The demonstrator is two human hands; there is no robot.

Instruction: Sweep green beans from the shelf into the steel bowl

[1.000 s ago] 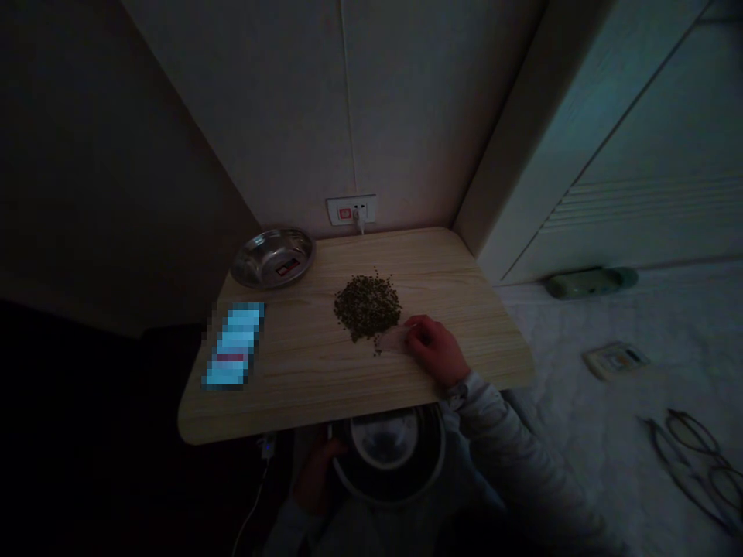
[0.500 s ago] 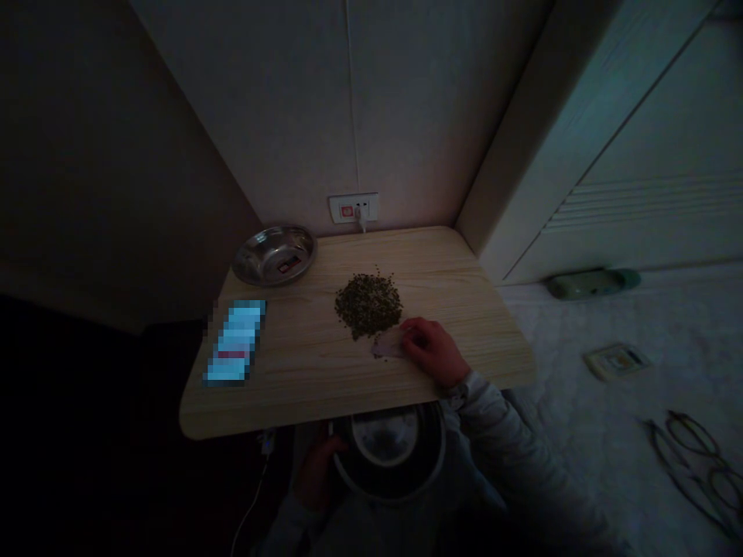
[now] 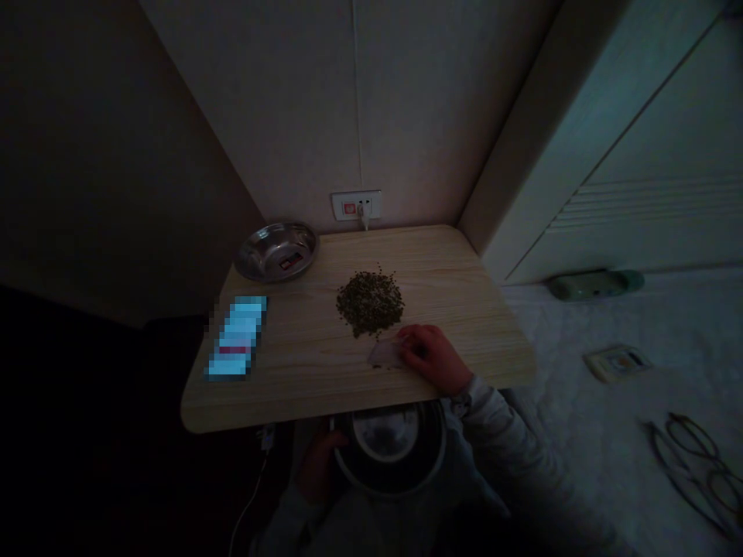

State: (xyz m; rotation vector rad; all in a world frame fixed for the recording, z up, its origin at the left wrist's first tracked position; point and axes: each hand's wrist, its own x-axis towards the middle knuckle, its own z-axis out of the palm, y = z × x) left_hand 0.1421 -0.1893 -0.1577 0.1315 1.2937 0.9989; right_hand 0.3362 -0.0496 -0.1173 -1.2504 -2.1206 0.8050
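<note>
Grains (image 3: 370,303), tiny, dark, greenish-brown, loosely heaped, strays around the edge

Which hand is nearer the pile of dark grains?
Right. The right hand is close beside the pile, holding a translucent piece; the left hand is farther, past the near edge of the table, gripping a round vessel.

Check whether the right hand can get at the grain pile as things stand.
Probably yes: the right hand is close beside the grain pile, with no obstacle showing between, though it already pinches a thin translucent piece.
</note>
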